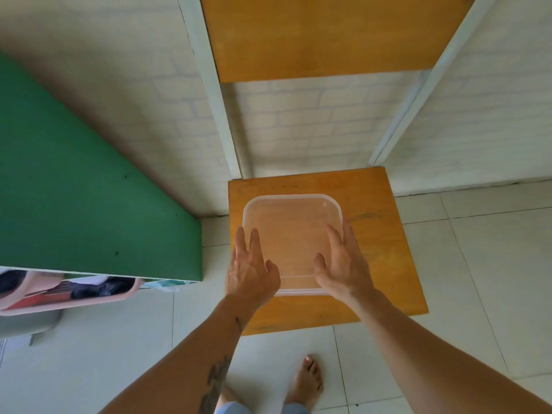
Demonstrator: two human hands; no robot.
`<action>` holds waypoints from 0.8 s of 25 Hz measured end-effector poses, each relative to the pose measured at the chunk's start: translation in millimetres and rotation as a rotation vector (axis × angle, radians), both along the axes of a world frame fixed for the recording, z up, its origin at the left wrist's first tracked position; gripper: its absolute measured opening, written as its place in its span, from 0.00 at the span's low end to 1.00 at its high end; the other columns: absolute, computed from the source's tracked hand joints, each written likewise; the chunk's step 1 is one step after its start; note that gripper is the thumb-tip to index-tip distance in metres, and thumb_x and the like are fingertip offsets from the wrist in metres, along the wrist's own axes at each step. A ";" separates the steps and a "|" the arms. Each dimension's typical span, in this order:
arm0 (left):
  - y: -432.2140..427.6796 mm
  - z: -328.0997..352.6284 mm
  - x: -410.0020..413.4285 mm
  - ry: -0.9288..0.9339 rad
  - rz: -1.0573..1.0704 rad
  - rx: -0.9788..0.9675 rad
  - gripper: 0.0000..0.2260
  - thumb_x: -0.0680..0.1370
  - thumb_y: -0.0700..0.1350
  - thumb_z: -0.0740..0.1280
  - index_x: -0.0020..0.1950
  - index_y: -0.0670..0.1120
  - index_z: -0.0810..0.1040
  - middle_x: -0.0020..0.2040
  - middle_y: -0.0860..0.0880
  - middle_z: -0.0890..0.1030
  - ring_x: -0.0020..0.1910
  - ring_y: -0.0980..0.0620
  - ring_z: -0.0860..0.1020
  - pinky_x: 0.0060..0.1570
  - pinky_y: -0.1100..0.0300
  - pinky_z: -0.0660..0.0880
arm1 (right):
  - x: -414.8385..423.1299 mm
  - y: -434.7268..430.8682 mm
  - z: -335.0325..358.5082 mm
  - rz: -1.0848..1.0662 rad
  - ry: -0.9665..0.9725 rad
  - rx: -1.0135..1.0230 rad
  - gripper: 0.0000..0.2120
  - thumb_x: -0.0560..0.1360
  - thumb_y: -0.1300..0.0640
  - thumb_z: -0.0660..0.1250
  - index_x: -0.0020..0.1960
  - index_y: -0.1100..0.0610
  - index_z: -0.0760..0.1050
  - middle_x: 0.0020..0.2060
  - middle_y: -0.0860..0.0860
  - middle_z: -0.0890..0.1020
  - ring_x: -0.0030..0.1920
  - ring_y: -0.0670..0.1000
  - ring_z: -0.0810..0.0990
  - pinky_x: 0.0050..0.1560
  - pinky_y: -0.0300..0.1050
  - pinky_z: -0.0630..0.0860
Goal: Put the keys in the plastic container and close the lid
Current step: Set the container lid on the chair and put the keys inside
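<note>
A clear square plastic container (291, 222) with its translucent lid on top sits on the lower orange wooden shelf (376, 264). My left hand (251, 267) lies flat on the lid's near left corner, fingers spread. My right hand (342, 264) rests on the near right side, fingers spread and reaching over the right edge. No keys show; through the cloudy lid I cannot tell what is inside.
An upper orange shelf (322, 34) hangs above on white posts (215, 94). A green board (74, 186) stands on the left, a pink bin (59, 294) with clutter beneath it. The floor is pale tile (478, 264); my bare foot (307, 380) stands near the shelf.
</note>
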State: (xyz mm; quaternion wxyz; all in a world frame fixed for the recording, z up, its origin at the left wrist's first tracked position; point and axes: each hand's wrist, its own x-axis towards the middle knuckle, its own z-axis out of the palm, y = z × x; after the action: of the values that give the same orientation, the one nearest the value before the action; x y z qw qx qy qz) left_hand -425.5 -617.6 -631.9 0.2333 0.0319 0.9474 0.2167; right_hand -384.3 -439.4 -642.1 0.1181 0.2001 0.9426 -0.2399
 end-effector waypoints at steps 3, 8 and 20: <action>1.6 -16.0 0.4 -0.026 -0.004 0.022 0.32 0.78 0.47 0.59 0.79 0.49 0.49 0.81 0.45 0.46 0.73 0.37 0.64 0.66 0.43 0.72 | -1.1 4.8 -16.6 0.019 -0.026 0.002 0.33 0.76 0.47 0.63 0.76 0.51 0.55 0.79 0.55 0.50 0.76 0.60 0.60 0.67 0.59 0.72; -4.7 -3.2 -7.0 -0.088 0.009 0.040 0.30 0.77 0.46 0.59 0.78 0.51 0.51 0.80 0.48 0.50 0.72 0.40 0.65 0.66 0.44 0.73 | -6.5 4.1 -2.0 0.050 -0.076 -0.004 0.31 0.76 0.49 0.65 0.75 0.52 0.57 0.80 0.55 0.49 0.78 0.59 0.56 0.70 0.58 0.69; -49.4 190.6 -0.1 0.087 0.213 0.283 0.21 0.75 0.38 0.60 0.68 0.50 0.73 0.67 0.51 0.73 0.63 0.51 0.74 0.59 0.60 0.70 | -13.8 -43.2 183.1 0.105 -0.003 -0.159 0.27 0.78 0.52 0.62 0.76 0.52 0.60 0.74 0.49 0.65 0.71 0.52 0.68 0.67 0.48 0.70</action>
State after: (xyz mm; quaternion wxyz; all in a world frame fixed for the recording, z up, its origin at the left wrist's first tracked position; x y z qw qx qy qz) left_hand -425.5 -667.0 -441.3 0.1609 -0.0267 0.9148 0.3695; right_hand -398.1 -482.7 -459.0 0.1473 0.1407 0.9295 -0.3073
